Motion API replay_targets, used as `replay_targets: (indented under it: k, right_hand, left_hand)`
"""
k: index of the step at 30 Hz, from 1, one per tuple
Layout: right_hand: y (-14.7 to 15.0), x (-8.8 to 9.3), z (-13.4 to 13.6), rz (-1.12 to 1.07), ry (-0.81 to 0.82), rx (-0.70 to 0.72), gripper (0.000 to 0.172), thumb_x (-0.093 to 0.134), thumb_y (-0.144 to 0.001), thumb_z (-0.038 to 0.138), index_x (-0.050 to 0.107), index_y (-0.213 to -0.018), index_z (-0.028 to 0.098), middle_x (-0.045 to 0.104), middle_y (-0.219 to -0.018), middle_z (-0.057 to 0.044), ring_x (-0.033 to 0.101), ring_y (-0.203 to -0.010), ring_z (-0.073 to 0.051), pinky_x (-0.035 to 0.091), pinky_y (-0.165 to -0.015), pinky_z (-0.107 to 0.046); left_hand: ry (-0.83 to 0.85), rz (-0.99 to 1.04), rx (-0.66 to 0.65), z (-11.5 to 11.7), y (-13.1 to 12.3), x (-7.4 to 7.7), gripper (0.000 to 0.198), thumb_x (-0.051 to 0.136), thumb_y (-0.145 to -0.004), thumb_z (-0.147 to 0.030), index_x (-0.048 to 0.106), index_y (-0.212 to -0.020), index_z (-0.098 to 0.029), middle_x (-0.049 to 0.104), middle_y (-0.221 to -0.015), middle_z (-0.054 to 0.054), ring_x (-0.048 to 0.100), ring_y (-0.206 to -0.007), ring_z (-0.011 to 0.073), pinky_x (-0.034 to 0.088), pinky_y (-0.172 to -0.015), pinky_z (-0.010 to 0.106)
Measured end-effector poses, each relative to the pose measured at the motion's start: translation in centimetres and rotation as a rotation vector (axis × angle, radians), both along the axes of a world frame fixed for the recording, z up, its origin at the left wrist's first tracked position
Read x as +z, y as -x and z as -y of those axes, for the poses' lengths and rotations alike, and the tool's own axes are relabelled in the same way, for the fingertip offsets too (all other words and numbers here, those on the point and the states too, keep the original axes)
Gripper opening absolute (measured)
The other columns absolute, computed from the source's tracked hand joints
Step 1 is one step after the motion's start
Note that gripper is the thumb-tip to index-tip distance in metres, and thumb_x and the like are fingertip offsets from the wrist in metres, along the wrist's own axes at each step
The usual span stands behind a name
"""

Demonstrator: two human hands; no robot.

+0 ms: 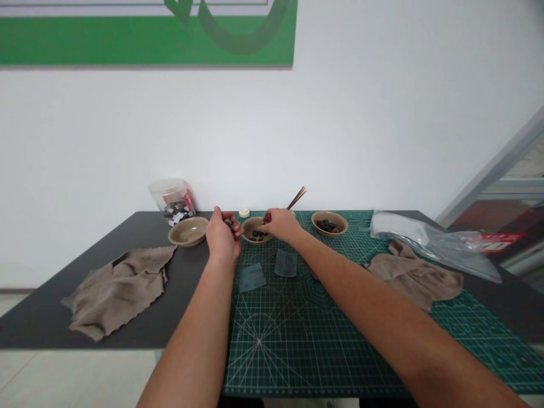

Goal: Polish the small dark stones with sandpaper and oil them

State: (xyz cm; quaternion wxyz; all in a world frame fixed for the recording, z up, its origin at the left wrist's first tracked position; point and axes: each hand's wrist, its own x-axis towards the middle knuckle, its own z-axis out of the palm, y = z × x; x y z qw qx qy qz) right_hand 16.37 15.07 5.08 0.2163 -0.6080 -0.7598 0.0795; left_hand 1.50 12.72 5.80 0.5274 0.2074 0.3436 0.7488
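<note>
My left hand (224, 233) is cupped, palm turned inward, with several small dark pieces (230, 225) lying in its curled fingers. Just to its right stands a tan bowl (246, 235) holding more dark lumps (257, 233). Over this bowl's right rim, my right hand (281, 225) has thumb and fingers pinched together. Something small and dark seems to be at its fingertips, too small to name. Two bluish square sheets, a left one (250, 277) and a right one (286, 264), lie on the green cutting mat (272, 351) below the hands.
At left are another tan bowl (189, 231), a clear plastic jar (172, 201) and a brown cloth (121, 289). Thin brown sticks (296, 197) lean behind my right hand. Rightward are a bowl of dark pieces (330, 215), a second cloth (419, 275) and a plastic bag (433, 243).
</note>
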Motion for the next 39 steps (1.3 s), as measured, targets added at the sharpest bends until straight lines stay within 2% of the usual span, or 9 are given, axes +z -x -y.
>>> replay_targets:
  k: [6,12,16,20,23,27,32,36,39]
  right_hand:
    - [0.6,-0.4,-0.2,0.074,0.046,-0.04,0.027,0.066,-0.077,0.037,0.075,-0.091,0.015,0.075,-0.095,-0.013,0.069,-0.094,-0.027,0.048,-0.078,-0.033]
    - [1.2,-0.5,0.1,0.131,0.037,-0.03,0.031,0.065,-0.078,0.032,0.072,-0.103,0.016,0.074,-0.105,-0.015,0.066,-0.103,-0.029,0.047,-0.085,-0.037]
    - [1.4,-0.6,0.2,0.134,0.032,-0.012,0.028,0.067,-0.077,0.031,0.072,-0.1,0.016,0.073,-0.104,-0.014,0.065,-0.102,-0.028,0.046,-0.085,-0.037]
    - [1.3,0.5,0.4,0.029,-0.068,-0.003,0.028,0.061,-0.084,0.031,0.07,-0.105,0.016,0.071,-0.104,-0.011,0.063,-0.1,-0.023,0.045,-0.086,-0.033]
    - [1.6,2.3,0.9,-0.216,-0.212,0.146,0.024,0.055,-0.088,0.024,0.07,-0.105,0.016,0.07,-0.099,-0.006,0.062,-0.094,-0.017,0.044,-0.087,-0.028]
    - [2.5,4.2,1.6,-0.283,-0.13,0.469,0.027,0.062,-0.085,0.021,0.071,-0.11,0.018,0.068,-0.106,-0.005,0.061,-0.085,-0.013,0.044,-0.083,-0.025]
    - [3.0,4.5,1.6,-0.153,-0.12,0.499,0.025,0.065,-0.088,0.023,0.073,-0.109,0.013,0.065,-0.107,-0.011,0.059,-0.101,-0.017,0.042,-0.093,-0.028]
    - [2.4,4.3,1.3,-0.136,-0.1,0.507,0.022,0.067,-0.085,0.023,0.074,-0.104,0.014,0.069,-0.1,-0.008,0.062,-0.091,-0.016,0.044,-0.085,-0.027]
    - [1.7,4.7,1.0,-0.124,-0.058,0.567,0.029,0.068,-0.081,0.021,0.072,-0.11,0.02,0.072,-0.097,-0.003,0.063,-0.086,-0.015,0.043,-0.081,-0.025]
  left_hand:
    - [0.022,0.016,-0.044,0.3,0.0,0.3,0.039,0.053,-0.091,-0.045,0.05,-0.065,-0.016,0.047,-0.049,-0.004,0.037,-0.034,0.0053,0.019,-0.033,0.017]
    - [-0.007,-0.003,-0.108,0.4,0.2,0.3,0.036,0.044,-0.093,-0.039,0.051,-0.065,-0.017,0.051,-0.051,-0.001,0.036,-0.033,0.0058,0.018,-0.033,0.016]
    - [-0.03,-0.038,-0.138,0.5,0.0,0.3,0.035,0.046,-0.091,-0.041,0.052,-0.067,-0.016,0.053,-0.053,0.0,0.035,-0.033,0.0057,0.019,-0.033,0.016]
    - [-0.014,-0.058,-0.128,0.5,-0.1,0.3,0.034,0.045,-0.091,-0.039,0.052,-0.067,-0.016,0.052,-0.052,0.0,0.035,-0.033,0.0057,0.019,-0.033,0.016]
    - [0.02,-0.101,-0.099,0.4,-0.3,0.3,0.035,0.041,-0.094,-0.034,0.053,-0.067,-0.015,0.053,-0.05,0.001,0.035,-0.032,0.006,0.019,-0.032,0.017]
    - [-0.032,-0.185,-0.089,0.5,-0.6,0.2,0.033,0.049,-0.093,-0.035,0.054,-0.068,-0.015,0.042,-0.042,-0.005,0.035,-0.03,0.0072,0.022,-0.031,0.017]
    - [-0.029,-0.245,-0.095,0.6,-0.6,0.1,0.041,0.048,-0.094,-0.05,0.058,-0.076,-0.015,0.043,-0.042,-0.005,0.036,-0.029,0.0083,0.025,-0.031,0.018]
    - [-0.046,-0.292,-0.107,0.6,-0.6,0.0,0.043,0.049,-0.092,-0.056,0.061,-0.098,-0.015,0.052,-0.052,-0.003,0.039,-0.028,0.0081,0.026,-0.03,0.018]
    - [-0.033,-0.294,-0.176,0.7,-0.8,0.0,0.046,0.049,-0.091,-0.059,0.062,-0.097,-0.015,0.055,-0.056,-0.001,0.039,-0.029,0.0079,0.024,-0.028,0.018]
